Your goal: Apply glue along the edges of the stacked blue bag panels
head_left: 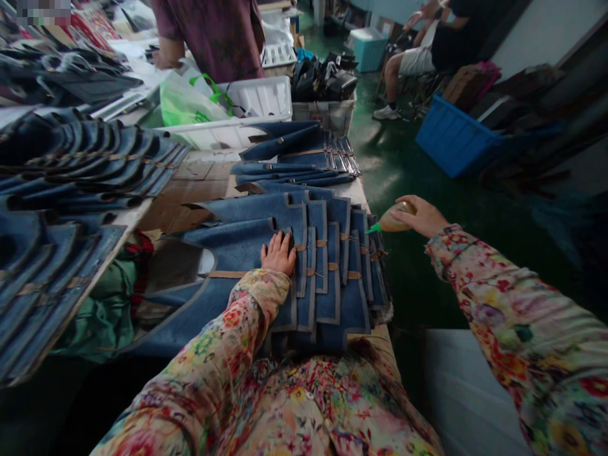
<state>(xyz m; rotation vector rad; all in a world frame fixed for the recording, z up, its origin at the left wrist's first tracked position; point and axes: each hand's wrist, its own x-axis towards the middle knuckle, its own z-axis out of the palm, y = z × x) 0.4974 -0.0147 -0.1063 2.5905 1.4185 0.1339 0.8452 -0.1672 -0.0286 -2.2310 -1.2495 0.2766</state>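
Note:
Blue leather-like panels (247, 237) with grey edges and brown tabs lie overlapped in a fanned stack on the table in front of me. My left hand (279, 254) rests on the stack, palm down, its fingers stretched out and slightly apart. Off the stack's right edge, my right hand (422, 216) is closed round a squeeze bottle (393, 218) with a yellowish-brown body. Its green nozzle (374, 227) points left toward the edges of the panels; whether it touches them I cannot tell. Thin threads hang from some of the brown tabs.
More blue panels (95, 155) are piled on the left table. Behind the stack stand a white crate (266, 95) and a bin of black items (323, 82). A person in a maroon top (213, 38) stands beyond; another sits near a blue crate (456, 139) on the right.

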